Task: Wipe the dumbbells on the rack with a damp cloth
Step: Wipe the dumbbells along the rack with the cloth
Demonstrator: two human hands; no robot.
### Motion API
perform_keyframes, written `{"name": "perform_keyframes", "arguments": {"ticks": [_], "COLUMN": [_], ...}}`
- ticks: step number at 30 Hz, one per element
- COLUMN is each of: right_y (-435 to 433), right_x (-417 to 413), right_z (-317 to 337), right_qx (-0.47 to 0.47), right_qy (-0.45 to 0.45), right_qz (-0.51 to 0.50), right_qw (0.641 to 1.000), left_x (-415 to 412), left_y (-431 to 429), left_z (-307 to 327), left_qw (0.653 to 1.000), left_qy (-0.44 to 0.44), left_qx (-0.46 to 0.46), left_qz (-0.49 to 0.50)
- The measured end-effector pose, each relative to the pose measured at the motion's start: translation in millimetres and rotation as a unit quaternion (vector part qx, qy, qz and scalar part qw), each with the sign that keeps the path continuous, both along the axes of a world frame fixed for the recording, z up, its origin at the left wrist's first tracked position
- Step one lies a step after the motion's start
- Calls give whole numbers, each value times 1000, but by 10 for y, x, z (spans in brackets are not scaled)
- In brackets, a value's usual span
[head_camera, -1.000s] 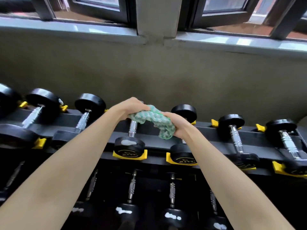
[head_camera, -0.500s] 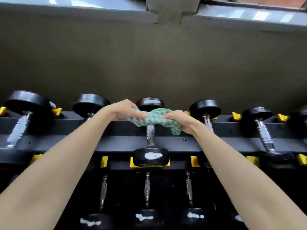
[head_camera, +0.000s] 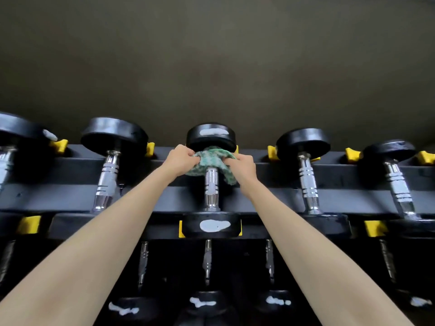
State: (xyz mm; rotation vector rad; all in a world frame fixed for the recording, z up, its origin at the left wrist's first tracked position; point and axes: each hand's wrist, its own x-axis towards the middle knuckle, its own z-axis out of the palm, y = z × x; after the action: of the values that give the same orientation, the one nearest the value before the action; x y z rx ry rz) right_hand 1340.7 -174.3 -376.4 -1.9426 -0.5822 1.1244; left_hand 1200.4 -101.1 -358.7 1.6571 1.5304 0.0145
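Green-and-white mottled cloth point(head_camera: 209, 158) is draped over the far end of the chrome knurled handle of the centre black round-headed dumbbell point(head_camera: 211, 191), touching the underside of its far head. The dumbbell lies on the top tier of the black metal rack point(head_camera: 58, 198), near head seated in a yellow plastic cradle point(head_camera: 180, 229).

Step looks like wiping the handle where it meets the far head. Next move probably calls for dragging the cloth down the handle toward the near head, kept wrapped tight. Pale smudges on both heads need a pass too.

Left hand point(head_camera: 181, 160) pinches the cloth on the dumbbell's left, fingers curled. Right hand point(head_camera: 244, 168) grips the other end, fingers curled. Both arms are stretched forward, nearly straight, converging on the dumbbell. Similar chrome-handled neighbour dumbbells point(head_camera: 306, 177) sit either side, with more on the tier below.
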Motion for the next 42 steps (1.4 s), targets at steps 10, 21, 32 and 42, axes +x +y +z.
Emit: {"name": "perform_keyframes", "arguments": {"ticks": [10, 21, 32, 42], "right_y": [-3, -189, -528, -633], "right_x": [-23, -22, -84, -142], "right_z": [123, 267, 329, 412], "right_qx": [-50, -132, -170, -176], "right_qy": [131, 118, 71, -5], "right_qz": [19, 53, 119, 170], "right_qw": [990, 983, 976, 970], "left_x": [70, 13, -74, -43], "left_y": [-113, -340, -564, -640], "left_z": [163, 201, 294, 433], "left_qw": [931, 959, 975, 977], "left_qy": [-223, -136, -29, 61], "left_qx": [-260, -226, -222, -163], "left_qz": [130, 106, 6, -127]}}
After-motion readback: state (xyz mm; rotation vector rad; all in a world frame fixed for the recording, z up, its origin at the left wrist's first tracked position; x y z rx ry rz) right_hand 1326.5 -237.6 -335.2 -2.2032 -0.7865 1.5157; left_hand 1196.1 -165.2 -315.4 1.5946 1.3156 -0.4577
